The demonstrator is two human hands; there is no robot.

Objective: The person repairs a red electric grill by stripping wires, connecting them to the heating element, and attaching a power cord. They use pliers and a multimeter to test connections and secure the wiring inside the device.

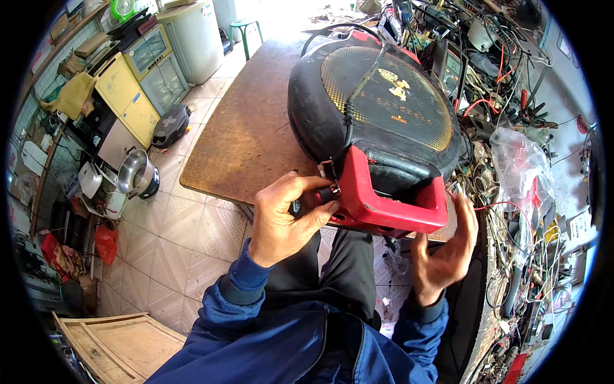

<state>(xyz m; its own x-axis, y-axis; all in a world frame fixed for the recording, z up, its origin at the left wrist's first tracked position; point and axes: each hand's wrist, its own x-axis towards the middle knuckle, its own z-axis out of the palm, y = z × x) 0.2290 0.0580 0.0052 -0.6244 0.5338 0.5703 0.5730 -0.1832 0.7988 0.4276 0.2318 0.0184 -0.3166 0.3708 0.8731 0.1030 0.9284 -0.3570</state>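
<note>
A round black electric appliance (390, 96) with a speckled lid and a red handle (396, 214) lies on the worn wooden table (233, 134). My left hand (288, 217) pinches a small dark fitting (329, 192) at the left of the handle, beside a short exposed wire or connector; what exactly it is, I cannot tell. My right hand (448, 256) is open at the handle's right side, its fingers raised and apart; whether a fingertip touches the handle is unclear. A black cable runs over the lid.
A dense heap of cables, tools, a meter (451, 73) and a plastic bag (524, 173) fills the right side. At left are tiled floor (157, 243), a steel pot (134, 171), yellow cabinets (125, 96), a small fridge (188, 45) and a wooden panel (118, 339). A green stool (243, 25) stands behind.
</note>
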